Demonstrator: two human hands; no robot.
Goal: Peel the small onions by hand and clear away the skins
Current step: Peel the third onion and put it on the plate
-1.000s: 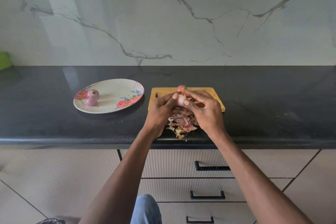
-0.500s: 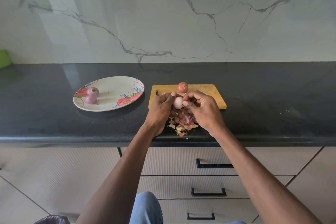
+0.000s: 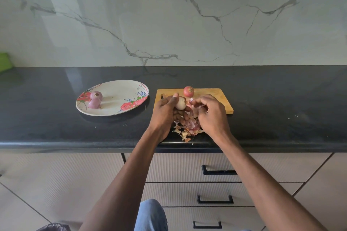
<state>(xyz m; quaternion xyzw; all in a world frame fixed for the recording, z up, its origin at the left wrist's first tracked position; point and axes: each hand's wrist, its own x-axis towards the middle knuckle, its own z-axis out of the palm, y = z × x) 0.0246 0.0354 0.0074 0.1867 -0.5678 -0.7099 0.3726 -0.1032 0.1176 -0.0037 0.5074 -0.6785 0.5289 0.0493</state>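
As gripped: onion btwn left fingers

Soft, even daylight filled the scene, bright without harshness. The polished black desk carried a pale sheen toward its far left and mirrored the veined marble wall faintly. Shadows were weak, a soft one under the plate. Focus was sharp at centre; the wide lens bowed the desk's front edge and stretched the corners.
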